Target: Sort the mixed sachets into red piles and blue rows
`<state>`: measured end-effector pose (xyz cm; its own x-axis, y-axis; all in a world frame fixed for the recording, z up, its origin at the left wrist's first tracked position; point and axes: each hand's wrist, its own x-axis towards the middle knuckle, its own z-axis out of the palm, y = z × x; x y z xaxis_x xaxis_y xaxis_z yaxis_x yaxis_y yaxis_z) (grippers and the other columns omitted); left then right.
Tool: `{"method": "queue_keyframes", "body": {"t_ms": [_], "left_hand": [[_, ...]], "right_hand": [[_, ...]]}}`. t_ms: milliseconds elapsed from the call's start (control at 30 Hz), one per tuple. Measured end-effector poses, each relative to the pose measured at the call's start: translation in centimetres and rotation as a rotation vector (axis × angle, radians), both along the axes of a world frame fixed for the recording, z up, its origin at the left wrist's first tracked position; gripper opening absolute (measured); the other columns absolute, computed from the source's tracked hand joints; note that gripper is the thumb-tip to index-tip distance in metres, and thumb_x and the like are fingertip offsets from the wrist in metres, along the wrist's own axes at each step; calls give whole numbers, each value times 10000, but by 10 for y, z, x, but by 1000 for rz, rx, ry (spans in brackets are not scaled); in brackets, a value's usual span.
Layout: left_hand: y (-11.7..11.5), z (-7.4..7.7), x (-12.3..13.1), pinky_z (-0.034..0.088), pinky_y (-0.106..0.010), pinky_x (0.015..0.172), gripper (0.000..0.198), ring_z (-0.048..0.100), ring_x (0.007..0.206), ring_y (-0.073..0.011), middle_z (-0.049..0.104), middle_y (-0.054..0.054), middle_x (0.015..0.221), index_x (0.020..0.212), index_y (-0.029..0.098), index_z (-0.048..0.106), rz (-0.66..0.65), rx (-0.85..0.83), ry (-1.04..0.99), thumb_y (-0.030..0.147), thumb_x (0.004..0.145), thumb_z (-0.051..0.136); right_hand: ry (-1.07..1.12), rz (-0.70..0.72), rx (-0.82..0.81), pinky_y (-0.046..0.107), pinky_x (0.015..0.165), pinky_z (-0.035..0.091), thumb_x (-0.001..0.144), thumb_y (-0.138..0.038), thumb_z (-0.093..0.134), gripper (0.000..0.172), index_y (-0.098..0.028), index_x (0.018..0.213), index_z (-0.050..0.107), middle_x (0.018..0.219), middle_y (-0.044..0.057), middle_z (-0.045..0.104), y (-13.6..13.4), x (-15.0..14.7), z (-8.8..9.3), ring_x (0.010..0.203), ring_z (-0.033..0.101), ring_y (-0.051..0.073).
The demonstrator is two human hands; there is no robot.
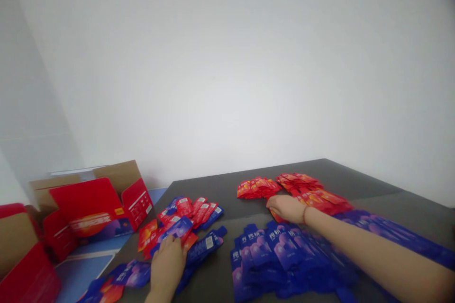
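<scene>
My left hand is over a mixed heap on the left of the table, its fingers closed at the lower edge of a blue pouch. Around it lie red pouches and more blue pouches, some showing their barcode backs. Farther right, my right hand reaches across with its fingers bent down and closed on a red pouch, though the fingertips are partly hidden. Just beyond that hand are overlapping piles of red pouches. Nearer me, blue pouches lie fanned in overlapping rows, partly under my right forearm.
Open red cardboard boxes with brown insides stand on a blue surface at the left. The dark table runs back to a pale wall. Another row of blue pouches lies beyond my right forearm.
</scene>
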<state>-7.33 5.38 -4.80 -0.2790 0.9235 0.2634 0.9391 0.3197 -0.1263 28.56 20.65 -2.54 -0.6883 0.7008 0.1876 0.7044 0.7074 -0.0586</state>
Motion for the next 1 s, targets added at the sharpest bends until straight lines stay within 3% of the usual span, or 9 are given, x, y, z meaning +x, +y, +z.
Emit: {"method": "queue_keyframes", "body": {"t_ms": [133,233,367,633,833,1000], "left_hand": [[3,0,3,454,-316,812,265,604,1021,-225,641,-116,1099,1054,157,645,-61,16,26,203,883,449],[3,-1,5,444,-341,803,227,594,1021,-252,652,-119,1066,960,160,679,-72,19,42,235,871,485],[1,3,10,409,-379,861,310,578,1021,-265,668,-130,1019,840,146,692,-96,62,93,158,893,386],[-2,22,14,402,-375,849,351,571,1037,-271,663,-121,1023,967,144,661,-181,177,169,162,927,312],[0,5,6,409,-383,879,262,560,1080,-273,657,-134,1118,944,134,699,-89,88,157,171,846,459],[1,0,5,407,-408,868,332,582,1024,-280,686,-135,1015,829,134,709,-118,97,195,117,868,380]], "right_hand": [[-6,150,-4,292,909,427,901,-169,429,297,-159,988,713,1048,114,703,-21,-10,6,1023,628,225],[5,213,-4,304,919,425,901,-171,428,296,-156,996,708,1043,113,701,-36,-19,10,1020,625,223],[35,268,-8,295,912,432,917,-193,423,303,-168,1028,704,1061,102,698,-51,-32,15,1018,623,209],[198,311,-10,312,976,419,907,-204,447,335,-141,1152,668,1160,101,676,-86,-71,19,1096,593,219],[183,337,-28,316,968,434,908,-213,458,327,-156,1155,665,1182,87,671,-98,-91,22,1092,599,217],[182,342,-45,321,978,434,913,-206,444,339,-142,1170,657,1187,83,668,-106,-87,20,1103,596,223]]}}
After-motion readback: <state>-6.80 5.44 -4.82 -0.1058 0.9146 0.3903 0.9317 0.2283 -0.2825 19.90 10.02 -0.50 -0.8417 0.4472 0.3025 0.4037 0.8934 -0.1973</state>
